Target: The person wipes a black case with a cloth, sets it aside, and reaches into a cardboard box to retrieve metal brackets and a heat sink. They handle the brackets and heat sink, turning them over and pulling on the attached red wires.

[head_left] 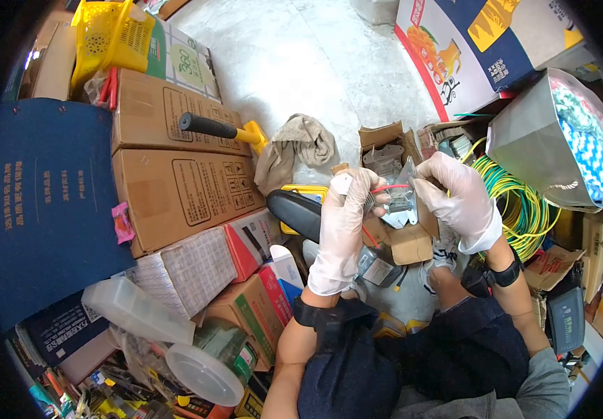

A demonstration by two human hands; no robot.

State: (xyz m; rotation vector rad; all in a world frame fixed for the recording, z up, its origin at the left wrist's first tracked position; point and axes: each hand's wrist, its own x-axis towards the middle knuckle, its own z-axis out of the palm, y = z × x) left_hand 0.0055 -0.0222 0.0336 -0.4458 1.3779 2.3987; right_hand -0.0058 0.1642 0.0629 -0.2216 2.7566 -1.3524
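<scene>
Both my hands wear thin whitish gloves and meet over an open cardboard box (413, 250) of metal parts. My left hand (347, 227) is closed, with a small white-ended piece (342, 184) showing at its top. From its fingertips a thin red strip (392, 186) runs across toward the right hand. My right hand (453, 199) pinches the edge of a clear plastic bag (406, 180) with its thumb and fingers. Below the bag, a shiny metal plate with holes (400, 218) lies in the box. I cannot tell exactly what the left palm encloses.
Brown cartons (182, 195) line the left side, with a black-and-yellow handle (210, 128) over them. A grey cloth (298, 150) lies ahead. Coiled yellow-green wire (518, 209) and a grey bag (532, 140) stand at right. A clear plastic jar (207, 373) is lower left.
</scene>
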